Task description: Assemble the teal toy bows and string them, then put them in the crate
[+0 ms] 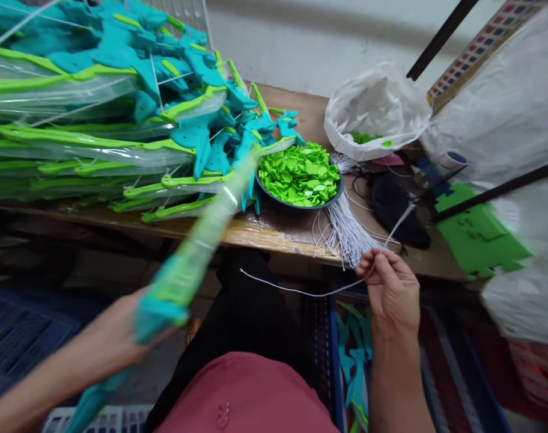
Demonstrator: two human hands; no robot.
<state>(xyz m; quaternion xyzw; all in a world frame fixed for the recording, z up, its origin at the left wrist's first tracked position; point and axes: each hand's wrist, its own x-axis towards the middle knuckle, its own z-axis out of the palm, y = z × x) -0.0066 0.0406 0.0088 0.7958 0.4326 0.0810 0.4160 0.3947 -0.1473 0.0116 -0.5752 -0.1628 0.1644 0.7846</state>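
Note:
My left hand [116, 337] is closed round the teal grip end of a long teal and green foam toy [197, 246], which is blurred by motion and reaches up toward the table. My right hand [391, 288] pinches a thin white string [296, 291] that trails to the left below the table edge. A bundle of white strings [350, 228] hangs over the table's front edge just above that hand. A dark bowl [296, 204] heaped with small green foam pieces [301, 174] sits on the table behind the toy's far end.
A big pile of bagged teal and green foam toys [98, 108] fills the table's left. A white plastic bag [373, 114] holds more green pieces. A green foam sheet [481, 240] and large clear bags [512, 120] lie at the right. More teal toys [355, 361] lie below.

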